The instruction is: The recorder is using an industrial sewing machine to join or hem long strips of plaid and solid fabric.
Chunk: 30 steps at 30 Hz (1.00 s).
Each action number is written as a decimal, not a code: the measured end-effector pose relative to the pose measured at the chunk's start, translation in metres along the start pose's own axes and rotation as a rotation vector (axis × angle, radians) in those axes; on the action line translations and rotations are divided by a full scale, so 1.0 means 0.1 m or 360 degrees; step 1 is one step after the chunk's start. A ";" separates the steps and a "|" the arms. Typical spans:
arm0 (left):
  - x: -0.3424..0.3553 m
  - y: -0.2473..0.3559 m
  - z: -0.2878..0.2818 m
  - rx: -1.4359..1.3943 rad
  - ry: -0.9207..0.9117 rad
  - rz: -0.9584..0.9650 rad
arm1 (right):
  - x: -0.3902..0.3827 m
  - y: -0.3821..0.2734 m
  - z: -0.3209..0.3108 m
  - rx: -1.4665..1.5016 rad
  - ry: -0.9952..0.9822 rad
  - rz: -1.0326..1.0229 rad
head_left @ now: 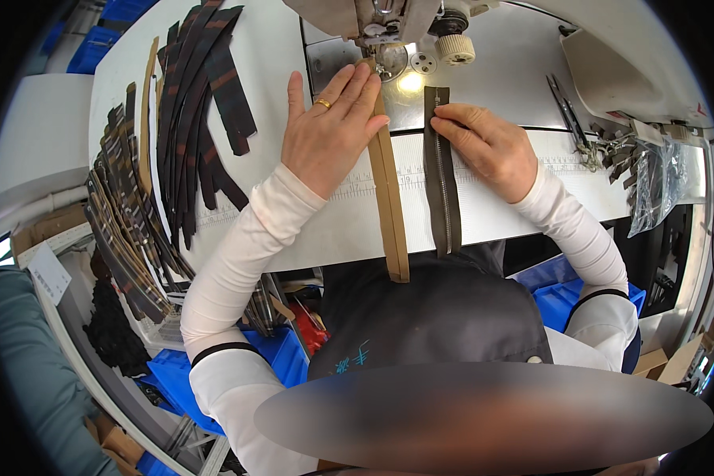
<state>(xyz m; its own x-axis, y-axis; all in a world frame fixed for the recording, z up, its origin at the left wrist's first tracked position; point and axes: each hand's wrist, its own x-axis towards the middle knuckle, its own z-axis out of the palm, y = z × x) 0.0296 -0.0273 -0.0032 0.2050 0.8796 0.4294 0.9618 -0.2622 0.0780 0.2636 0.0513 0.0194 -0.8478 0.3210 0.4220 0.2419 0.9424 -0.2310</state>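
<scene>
My left hand lies flat with fingers stretched out, pressing the upper end of a tan fabric strip just in front of the needle area of a sewing machine. The strip runs toward me, and its lower end hangs over the table edge. To the right, my right hand pinches a dark brown zipper with metal teeth near its upper end, between thumb and fingers. The zipper lies roughly parallel to the strip, a small gap apart, its lower end at the table's front edge.
Long dark strips and striped strips are heaped on the left of the white table. Tweezers and a clear plastic bag are at right. Blue bins stand below. A printed ruler scale crosses the tabletop.
</scene>
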 end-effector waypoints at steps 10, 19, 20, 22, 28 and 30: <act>0.06 -0.09 0.01 0.0057 0.0043 0.0122 | 0.06 0.08 0.03 0.0029 0.0168 -0.0025; 0.07 -0.07 -0.03 0.0026 0.0052 0.0050 | 0.55 0.06 0.18 0.0392 0.0378 0.0025; 0.08 -0.08 -0.02 0.0011 0.0064 0.0044 | 0.55 0.08 0.22 0.0386 0.0380 0.0019; 0.06 -0.09 -0.01 0.0004 0.0081 0.0013 | 0.52 0.09 0.29 0.0417 0.0366 0.0029; 0.06 -0.11 0.00 -0.0036 0.0122 -0.0023 | 0.52 0.11 0.35 0.0411 0.0355 0.0054; 0.06 -0.12 -0.01 -0.0046 0.0130 -0.0023 | 0.52 0.10 0.37 0.0384 0.0326 0.0081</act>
<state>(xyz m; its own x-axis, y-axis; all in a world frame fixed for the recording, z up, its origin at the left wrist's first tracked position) 0.0190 -0.0189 -0.0007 0.1746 0.8484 0.4998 0.9586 -0.2623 0.1103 0.2042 0.0745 0.0066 -0.7191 0.4027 0.5664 0.1421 0.8830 -0.4474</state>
